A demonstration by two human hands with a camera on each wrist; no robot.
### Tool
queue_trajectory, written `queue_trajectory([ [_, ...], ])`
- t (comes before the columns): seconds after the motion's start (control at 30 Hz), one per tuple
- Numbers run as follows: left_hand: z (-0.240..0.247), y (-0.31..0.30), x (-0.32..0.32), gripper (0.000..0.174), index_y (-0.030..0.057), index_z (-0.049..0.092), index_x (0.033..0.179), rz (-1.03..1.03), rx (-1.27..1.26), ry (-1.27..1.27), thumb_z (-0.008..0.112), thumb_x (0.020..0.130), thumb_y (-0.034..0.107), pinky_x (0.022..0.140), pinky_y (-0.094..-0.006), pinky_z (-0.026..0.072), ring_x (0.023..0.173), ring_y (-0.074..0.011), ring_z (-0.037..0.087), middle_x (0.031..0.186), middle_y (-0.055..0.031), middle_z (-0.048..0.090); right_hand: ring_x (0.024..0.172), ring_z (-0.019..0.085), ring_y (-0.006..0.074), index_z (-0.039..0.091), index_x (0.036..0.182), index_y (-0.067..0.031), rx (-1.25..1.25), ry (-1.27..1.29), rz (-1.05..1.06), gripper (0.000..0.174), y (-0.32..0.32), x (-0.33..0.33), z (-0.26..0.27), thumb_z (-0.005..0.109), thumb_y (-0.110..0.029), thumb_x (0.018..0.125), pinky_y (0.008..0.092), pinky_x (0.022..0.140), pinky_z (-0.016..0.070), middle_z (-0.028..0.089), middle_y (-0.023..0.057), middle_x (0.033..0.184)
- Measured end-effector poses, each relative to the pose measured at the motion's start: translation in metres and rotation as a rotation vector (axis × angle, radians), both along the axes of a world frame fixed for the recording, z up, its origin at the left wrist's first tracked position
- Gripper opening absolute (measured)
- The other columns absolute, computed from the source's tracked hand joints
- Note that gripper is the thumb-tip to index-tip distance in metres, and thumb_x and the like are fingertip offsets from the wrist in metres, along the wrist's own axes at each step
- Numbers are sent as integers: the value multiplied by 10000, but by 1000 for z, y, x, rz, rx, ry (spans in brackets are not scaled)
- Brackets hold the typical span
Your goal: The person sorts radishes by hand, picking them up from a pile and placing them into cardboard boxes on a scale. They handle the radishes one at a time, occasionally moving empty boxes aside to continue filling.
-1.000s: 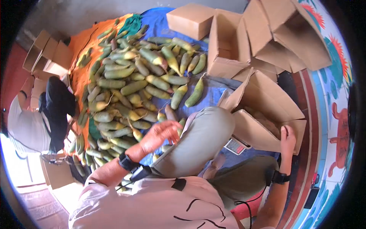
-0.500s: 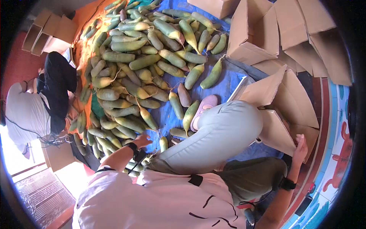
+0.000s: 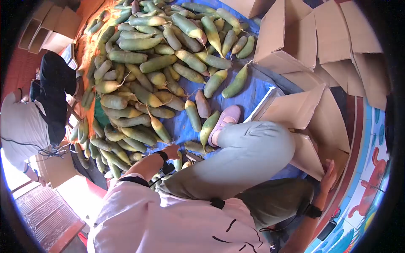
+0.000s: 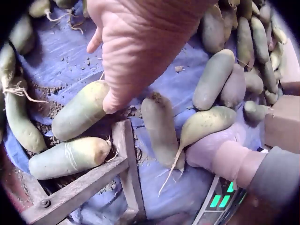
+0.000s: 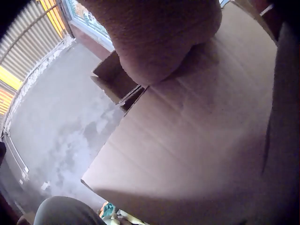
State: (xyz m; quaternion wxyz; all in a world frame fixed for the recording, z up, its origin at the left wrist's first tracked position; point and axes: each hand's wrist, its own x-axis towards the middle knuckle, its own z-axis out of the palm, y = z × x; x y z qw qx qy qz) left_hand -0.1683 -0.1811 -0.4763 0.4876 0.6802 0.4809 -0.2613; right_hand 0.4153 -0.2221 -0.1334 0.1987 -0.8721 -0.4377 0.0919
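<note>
The left hand (image 3: pixel 171 152) reaches down at the near edge of a heap of green radishes (image 3: pixel 147 97). In the left wrist view, the left hand (image 4: pixel 140 51) has its thumb tip at the pale end of a radish (image 4: pixel 79 112) lying on the blue tarp; whether it presses on it cannot be told. A second radish (image 4: pixel 70 157) lies just below. At the right, the right hand (image 3: pixel 328 175) holds the edge of an open cardboard box (image 3: pixel 291 109). Close up, the right hand (image 5: pixel 159 37) covers the edge of a cardboard panel (image 5: pixel 187 136); its fingertips are hidden.
A wooden frame (image 4: pixel 124 164) stands beside the radishes near the left hand. The person's bent leg (image 3: pixel 236 160) and a pink shoe (image 3: pixel 228 118) lie between heap and box. More open boxes (image 3: pixel 299 33) stand at the back right. Another person (image 3: pixel 29 122) is at the left.
The left hand has moved down from above the knee to the radishes at the heap's near edge. The right hand stays at the box edge. The head view has shifted.
</note>
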Motion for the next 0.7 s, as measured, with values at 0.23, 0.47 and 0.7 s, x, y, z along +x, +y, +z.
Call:
queue_trajectory([
  [0.23, -4, -14, 7, 397, 0, 629, 981, -106, 18, 181, 648, 647, 214, 761, -418, 511, 887, -336, 625, 928, -186, 645, 831, 593, 216, 615, 944, 41, 59, 70, -4, 485, -6, 14, -10, 366, -375, 953, 325, 765, 458, 626, 134, 870],
  [0.47, -8, -6, -4, 187, 21, 671, 857, -311, 10, 226, 579, 716, 104, 723, -424, 514, 889, -324, 628, 900, -186, 649, 825, 593, 211, 619, 953, 28, 173, 71, 5, 470, -11, 17, -21, 365, -367, 956, 319, 757, 458, 631, 130, 883],
  [0.7, 39, 3, 0, 192, 25, 668, 841, -368, 46, 30, 551, 720, 117, 691, -426, 508, 806, -351, 629, 855, -180, 649, 836, 604, 230, 611, 955, 38, 161, 53, 25, 463, -5, 5, -13, 377, -362, 952, 328, 764, 462, 632, 142, 891],
])
